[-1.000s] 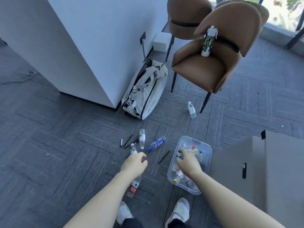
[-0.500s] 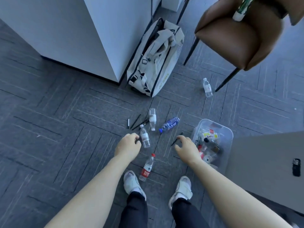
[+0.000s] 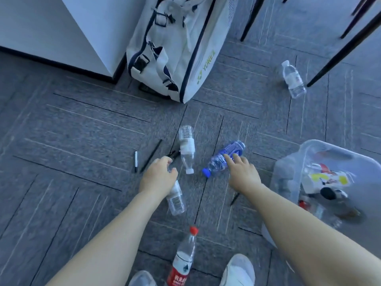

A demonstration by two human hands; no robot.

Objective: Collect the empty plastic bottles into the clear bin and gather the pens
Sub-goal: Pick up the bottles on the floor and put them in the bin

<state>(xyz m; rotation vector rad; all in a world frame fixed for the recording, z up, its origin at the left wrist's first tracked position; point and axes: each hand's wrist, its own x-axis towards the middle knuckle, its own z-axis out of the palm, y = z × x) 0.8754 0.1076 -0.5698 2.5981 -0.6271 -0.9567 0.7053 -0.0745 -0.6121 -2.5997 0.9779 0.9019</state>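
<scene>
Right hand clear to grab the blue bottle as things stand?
Probably yes. The right hand is open, its fingertips already at the blue bottle, which lies alone on the carpet. Nothing sits between them.

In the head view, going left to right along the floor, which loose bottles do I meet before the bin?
Bottle under the left hand → red-cap bottle → white-label bottle → blue bottle → bottle by the chair leg → bin.

Blue bottle [image 3: 225, 158], grey striped carpet [image 3: 82, 124]

Bottles [image 3: 186, 149] and pens [image 3: 135, 161] lie left of the bin [image 3: 288, 172], before the bag [image 3: 181, 48].
</scene>
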